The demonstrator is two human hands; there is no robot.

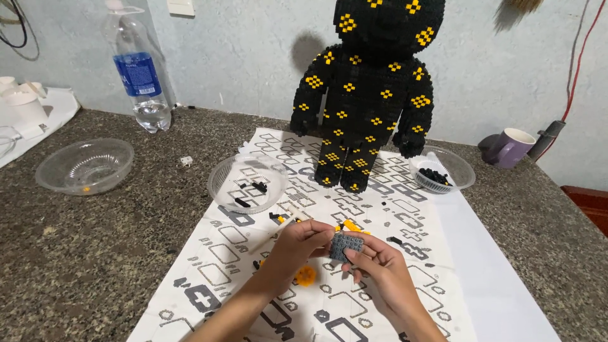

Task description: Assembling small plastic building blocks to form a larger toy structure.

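Observation:
My left hand [292, 248] and my right hand [378, 266] meet over a printed instruction sheet [253, 266]. Both pinch a small grey studded brick piece [346, 245] between the fingertips. Small yellow bricks [352, 226] lie just beyond the hands, and a round orange piece [305, 275] lies on the sheet under my left wrist. A tall black brick figure with yellow dots [367, 95] stands upright at the far end of the sheet.
A clear bowl [248, 183] holds a few black pieces. Another bowl [442, 170] at the right holds black bricks. A third clear bowl [85, 166] sits at the left. A plastic water bottle [140, 69] and a purple mug [508, 148] stand near the wall.

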